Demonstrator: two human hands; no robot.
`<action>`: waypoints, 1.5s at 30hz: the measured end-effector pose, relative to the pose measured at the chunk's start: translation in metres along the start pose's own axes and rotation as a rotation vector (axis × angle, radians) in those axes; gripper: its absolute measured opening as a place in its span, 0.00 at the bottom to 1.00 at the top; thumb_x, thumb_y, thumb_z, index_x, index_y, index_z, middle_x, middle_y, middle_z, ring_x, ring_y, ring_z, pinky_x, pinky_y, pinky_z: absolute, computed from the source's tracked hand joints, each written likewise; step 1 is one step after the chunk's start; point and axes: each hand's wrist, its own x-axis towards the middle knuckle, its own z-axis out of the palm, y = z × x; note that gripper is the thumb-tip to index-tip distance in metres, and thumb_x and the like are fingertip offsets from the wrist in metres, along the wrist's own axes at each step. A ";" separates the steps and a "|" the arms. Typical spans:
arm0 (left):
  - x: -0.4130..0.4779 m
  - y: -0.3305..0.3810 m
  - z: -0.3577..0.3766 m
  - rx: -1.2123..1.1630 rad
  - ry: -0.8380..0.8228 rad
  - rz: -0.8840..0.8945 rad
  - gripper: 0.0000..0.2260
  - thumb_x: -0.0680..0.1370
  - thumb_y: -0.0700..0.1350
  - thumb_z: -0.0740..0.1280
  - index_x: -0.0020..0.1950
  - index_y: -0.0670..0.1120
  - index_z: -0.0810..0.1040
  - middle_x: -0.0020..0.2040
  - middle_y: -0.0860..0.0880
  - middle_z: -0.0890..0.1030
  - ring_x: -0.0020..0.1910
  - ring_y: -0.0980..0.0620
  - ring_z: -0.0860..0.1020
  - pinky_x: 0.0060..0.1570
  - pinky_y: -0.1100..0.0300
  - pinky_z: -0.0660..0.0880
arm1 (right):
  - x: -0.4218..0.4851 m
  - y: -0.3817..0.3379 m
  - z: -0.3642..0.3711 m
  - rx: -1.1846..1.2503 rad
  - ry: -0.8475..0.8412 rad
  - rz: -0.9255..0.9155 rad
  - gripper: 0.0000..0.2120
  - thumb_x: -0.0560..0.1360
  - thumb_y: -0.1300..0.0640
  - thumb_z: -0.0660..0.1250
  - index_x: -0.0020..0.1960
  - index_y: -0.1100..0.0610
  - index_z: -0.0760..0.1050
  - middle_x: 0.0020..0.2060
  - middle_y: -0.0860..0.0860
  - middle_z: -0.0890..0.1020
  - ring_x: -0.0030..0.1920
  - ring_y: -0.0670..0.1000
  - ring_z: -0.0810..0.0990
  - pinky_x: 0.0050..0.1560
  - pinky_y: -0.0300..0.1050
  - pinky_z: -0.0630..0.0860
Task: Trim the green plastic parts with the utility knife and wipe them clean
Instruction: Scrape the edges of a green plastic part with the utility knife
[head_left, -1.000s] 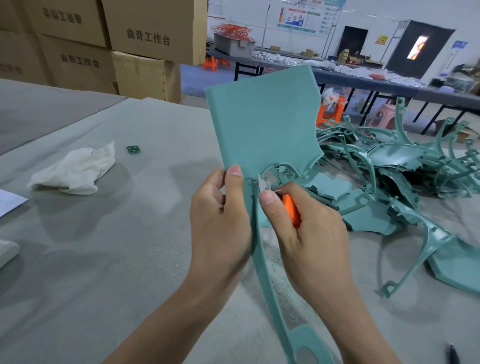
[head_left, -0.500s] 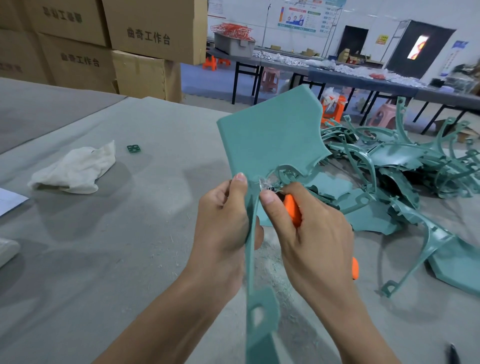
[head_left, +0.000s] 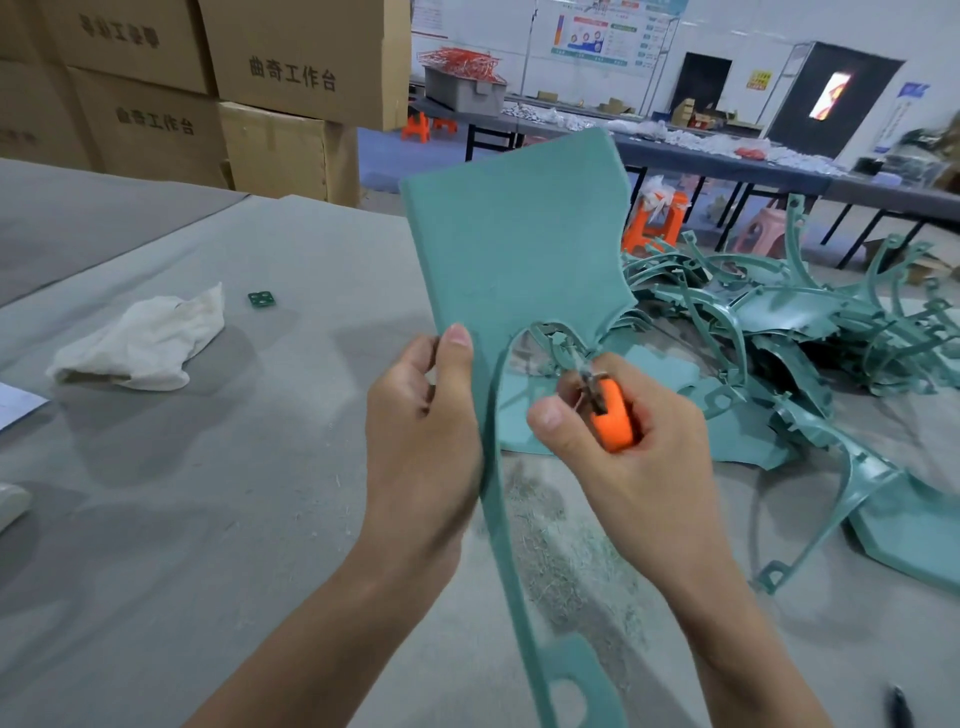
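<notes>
a worker's two bare hands hold one green plastic part (head_left: 519, 244) upright above a grey-covered table (head_left: 208, 519). its long strap-like arm runs down toward the camera and out of the bottom of the view. the left hand (head_left: 421, 415) grips the part at the foot of its flat panel, thumb pressed on the near face and fingers curled behind. the right hand (head_left: 639, 452) is wrapped round an orange utility knife (head_left: 613, 415), thumb stretched forward, with the metal tip set against the curved ribs at the part's cut-out. whether the blade is biting plastic is too small to tell.

pale shavings (head_left: 561, 540) lie scattered on the table just below the hands, which suggests trimming is well under way. a crumpled white cloth (head_left: 140, 343) lies well apart to the left, in nobody's hand, with a small green offcut (head_left: 261, 299) just beyond it, so the wiping of this part appears not yet begun.

to the right a tangled pile of green parts (head_left: 779, 322) covers the table. nothing shows which of them are trimmed and which wait, so the share of work left cannot be judged. all that can be said is that this piece needs its edges finished and a wipe. stacked cardboard boxes (head_left: 291, 67) stand behind the table at left, and long dark benches (head_left: 727, 161) strewn with white pieces cross the far end of the workshop.
</notes>
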 end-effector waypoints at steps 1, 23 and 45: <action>-0.001 -0.001 0.000 0.069 0.012 0.073 0.18 0.83 0.48 0.59 0.32 0.50 0.71 0.22 0.57 0.70 0.20 0.60 0.66 0.22 0.69 0.64 | -0.001 -0.002 -0.001 0.083 -0.007 0.024 0.16 0.71 0.39 0.70 0.34 0.49 0.75 0.23 0.45 0.65 0.26 0.42 0.62 0.28 0.31 0.60; -0.008 -0.015 0.000 0.750 0.068 0.807 0.10 0.81 0.47 0.57 0.41 0.50 0.59 0.24 0.59 0.55 0.21 0.58 0.62 0.25 0.75 0.60 | 0.000 -0.010 -0.006 0.475 0.021 0.477 0.06 0.66 0.59 0.77 0.33 0.54 0.82 0.21 0.48 0.63 0.24 0.48 0.58 0.25 0.40 0.57; -0.006 -0.016 -0.002 0.726 -0.016 0.676 0.12 0.81 0.47 0.59 0.38 0.52 0.62 0.20 0.55 0.61 0.20 0.58 0.65 0.23 0.74 0.58 | 0.005 -0.007 -0.018 0.225 0.178 0.236 0.08 0.70 0.56 0.78 0.37 0.55 0.80 0.22 0.44 0.65 0.25 0.45 0.60 0.25 0.37 0.59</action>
